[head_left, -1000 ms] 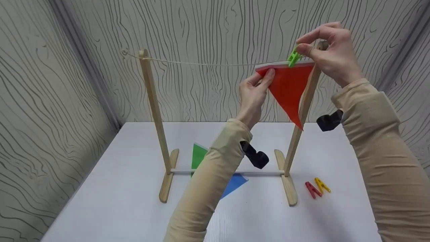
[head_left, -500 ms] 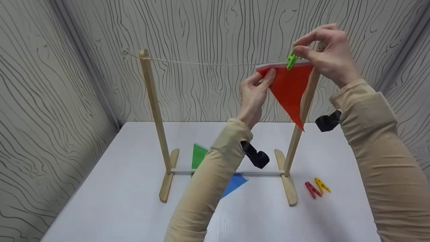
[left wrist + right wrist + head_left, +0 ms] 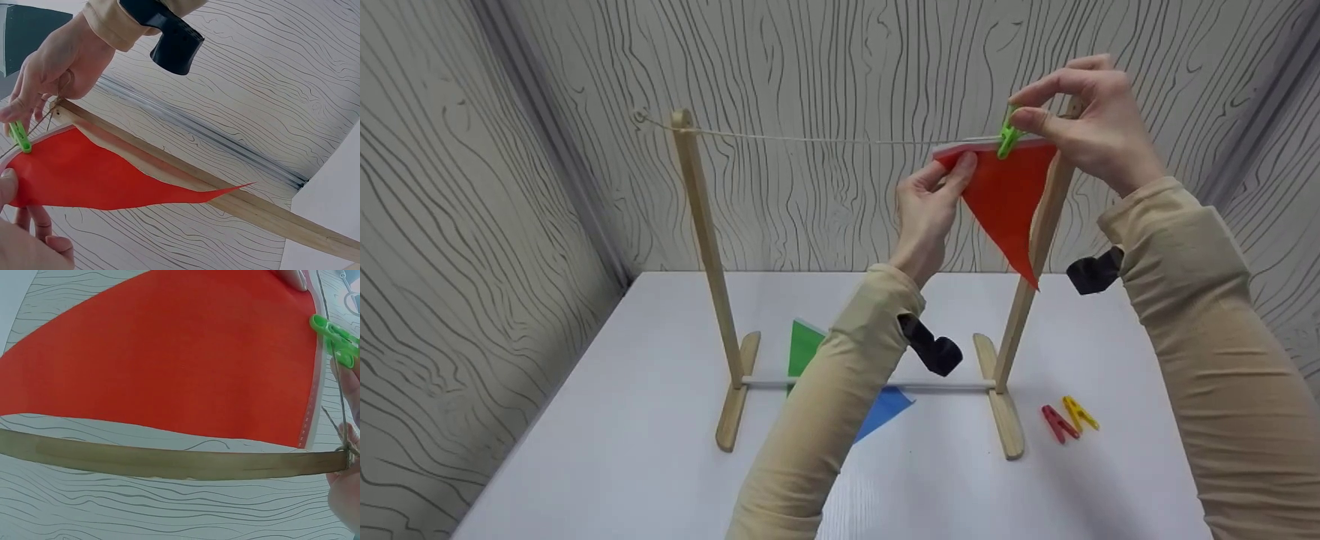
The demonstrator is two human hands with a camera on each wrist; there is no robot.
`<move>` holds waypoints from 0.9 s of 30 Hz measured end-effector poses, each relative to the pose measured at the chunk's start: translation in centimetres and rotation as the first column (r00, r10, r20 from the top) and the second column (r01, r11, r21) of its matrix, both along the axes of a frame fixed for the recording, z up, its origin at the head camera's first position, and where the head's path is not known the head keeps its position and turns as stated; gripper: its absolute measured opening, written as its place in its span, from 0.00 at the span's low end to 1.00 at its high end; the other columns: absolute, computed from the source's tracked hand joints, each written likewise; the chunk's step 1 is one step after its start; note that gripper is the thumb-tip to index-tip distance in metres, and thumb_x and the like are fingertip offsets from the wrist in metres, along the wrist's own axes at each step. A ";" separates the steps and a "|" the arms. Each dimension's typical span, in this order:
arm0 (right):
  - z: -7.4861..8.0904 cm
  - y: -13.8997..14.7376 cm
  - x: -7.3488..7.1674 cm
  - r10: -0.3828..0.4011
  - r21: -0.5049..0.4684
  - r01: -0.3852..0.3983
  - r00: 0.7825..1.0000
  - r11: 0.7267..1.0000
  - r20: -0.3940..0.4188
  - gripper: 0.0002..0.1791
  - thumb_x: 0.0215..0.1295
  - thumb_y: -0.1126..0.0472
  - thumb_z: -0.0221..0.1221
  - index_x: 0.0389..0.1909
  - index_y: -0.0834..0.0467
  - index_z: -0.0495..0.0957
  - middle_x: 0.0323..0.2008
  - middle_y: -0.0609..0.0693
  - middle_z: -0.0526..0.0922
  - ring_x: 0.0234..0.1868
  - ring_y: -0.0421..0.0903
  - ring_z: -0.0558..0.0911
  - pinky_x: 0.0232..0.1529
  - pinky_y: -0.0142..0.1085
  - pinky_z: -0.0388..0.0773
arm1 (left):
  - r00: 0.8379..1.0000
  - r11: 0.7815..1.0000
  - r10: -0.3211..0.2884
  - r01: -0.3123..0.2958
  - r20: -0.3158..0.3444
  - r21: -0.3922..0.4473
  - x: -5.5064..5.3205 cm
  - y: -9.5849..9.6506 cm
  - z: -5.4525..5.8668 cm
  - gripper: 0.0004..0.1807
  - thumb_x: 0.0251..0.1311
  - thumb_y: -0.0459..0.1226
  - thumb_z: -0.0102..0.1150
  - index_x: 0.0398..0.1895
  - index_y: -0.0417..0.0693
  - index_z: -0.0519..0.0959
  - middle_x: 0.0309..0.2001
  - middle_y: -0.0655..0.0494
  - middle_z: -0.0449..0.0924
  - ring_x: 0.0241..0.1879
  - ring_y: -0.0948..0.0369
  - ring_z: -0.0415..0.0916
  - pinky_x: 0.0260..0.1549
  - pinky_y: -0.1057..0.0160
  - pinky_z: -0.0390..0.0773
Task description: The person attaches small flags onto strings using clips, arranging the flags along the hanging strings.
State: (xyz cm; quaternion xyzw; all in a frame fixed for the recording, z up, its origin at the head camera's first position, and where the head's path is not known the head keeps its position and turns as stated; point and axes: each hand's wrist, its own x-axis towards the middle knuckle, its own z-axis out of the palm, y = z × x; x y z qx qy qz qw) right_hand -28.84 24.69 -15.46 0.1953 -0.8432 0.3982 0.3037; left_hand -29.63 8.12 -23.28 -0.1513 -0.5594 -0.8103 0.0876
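- Have white table (image 3: 615,420) carrying wooden frame (image 3: 704,232), feet crosswise, likely for stability.
- Have string (image 3: 810,140) running post to post, seemingly for hanging.
- Have red pennant (image 3: 1011,191) up near right post, point down, top edge alongside string.
- Pinching its top left corner with left hand (image 3: 924,214), thumb in front, probably to level edge.
- Gripping green clothespin (image 3: 1006,137) in right hand (image 3: 1099,112), tips over edge, apparently to clamp pennant to string.
- Have red clothespin (image 3: 1057,424) and yellow clothespin (image 3: 1081,413) beside frame's right foot, handy.
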 end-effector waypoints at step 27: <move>-0.3 0.4 0.1 -0.008 0.020 0.007 0.999 1.000 0.039 0.20 0.63 0.52 0.68 0.52 0.59 0.85 0.46 0.32 0.68 0.56 0.31 0.60 0.52 0.30 0.64 | 1.000 1.000 0.001 -0.002 -0.016 -0.027 0.1 -0.2 -0.2 0.14 0.69 0.38 0.61 0.51 0.40 0.85 0.48 0.42 0.87 0.46 0.67 0.81 0.64 0.52 0.72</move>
